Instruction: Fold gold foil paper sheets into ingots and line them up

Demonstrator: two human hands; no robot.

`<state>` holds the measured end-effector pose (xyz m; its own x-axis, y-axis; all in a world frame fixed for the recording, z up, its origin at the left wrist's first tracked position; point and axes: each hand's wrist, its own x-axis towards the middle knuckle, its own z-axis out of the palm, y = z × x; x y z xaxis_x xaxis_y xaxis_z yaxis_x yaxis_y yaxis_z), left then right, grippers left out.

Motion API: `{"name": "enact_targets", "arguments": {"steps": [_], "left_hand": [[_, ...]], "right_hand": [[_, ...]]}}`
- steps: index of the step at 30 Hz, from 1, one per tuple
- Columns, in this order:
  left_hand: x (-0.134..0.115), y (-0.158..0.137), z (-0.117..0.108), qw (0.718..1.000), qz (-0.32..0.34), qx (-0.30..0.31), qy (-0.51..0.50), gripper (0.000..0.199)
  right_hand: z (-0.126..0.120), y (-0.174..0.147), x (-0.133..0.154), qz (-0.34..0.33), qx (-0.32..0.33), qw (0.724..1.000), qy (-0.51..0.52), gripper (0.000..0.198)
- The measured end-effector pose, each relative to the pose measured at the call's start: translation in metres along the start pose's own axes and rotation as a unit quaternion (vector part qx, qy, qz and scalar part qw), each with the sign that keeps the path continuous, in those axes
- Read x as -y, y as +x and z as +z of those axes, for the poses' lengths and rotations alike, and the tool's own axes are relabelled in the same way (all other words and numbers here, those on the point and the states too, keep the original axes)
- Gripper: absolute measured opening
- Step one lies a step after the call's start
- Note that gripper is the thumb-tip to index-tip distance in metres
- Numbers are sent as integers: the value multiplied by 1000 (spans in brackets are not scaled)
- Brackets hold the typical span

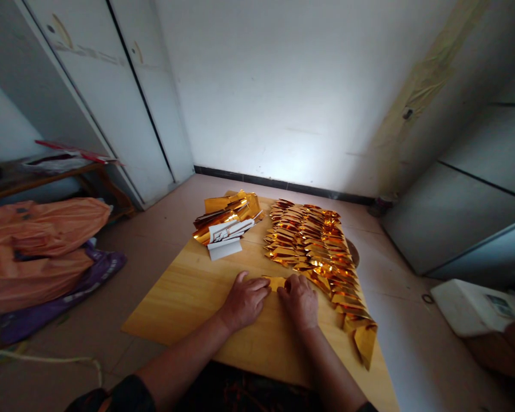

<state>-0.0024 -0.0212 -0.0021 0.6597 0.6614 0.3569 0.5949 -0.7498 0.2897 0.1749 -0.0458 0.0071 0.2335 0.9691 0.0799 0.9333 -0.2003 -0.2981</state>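
The wooden bench (184, 303) carries rows of folded gold pieces (284, 240). Left of them — loose gold sheets (240, 207) and white papers (225, 248).

- Lower centre: the left hand (248, 298) touches one end of a gold foil sheet (276, 284), the right hand (301, 302) pinching the other, over the wooden worktop (184, 303).
- Right of centre: overlapping rows of folded gold foil pieces (309, 237).
- Centre: loose gold foil stack (249, 201), white paper slips (225, 248) against it.
- Upper left: white cabinet doors (98, 74).
- Left edge: orange bag (34, 240) above a purple bag (55, 309).
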Motion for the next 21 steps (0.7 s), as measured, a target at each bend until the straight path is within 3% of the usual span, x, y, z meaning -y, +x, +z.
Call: {"name": "enact_targets", "arguments": {"steps": [5,13,21], "left_hand": [[14,0,-3,999,32,22,-33,32],[29,0,-1,995,73,14,-72,34],[37,-2,5,992,19,-9,-122,27]], "right_hand": [[0,1,-9,-19,-16,999,43,8],[2,5,-22,-53,-23,996,75,24],[-4,7,-17,-46,1,998,47,25]]}}
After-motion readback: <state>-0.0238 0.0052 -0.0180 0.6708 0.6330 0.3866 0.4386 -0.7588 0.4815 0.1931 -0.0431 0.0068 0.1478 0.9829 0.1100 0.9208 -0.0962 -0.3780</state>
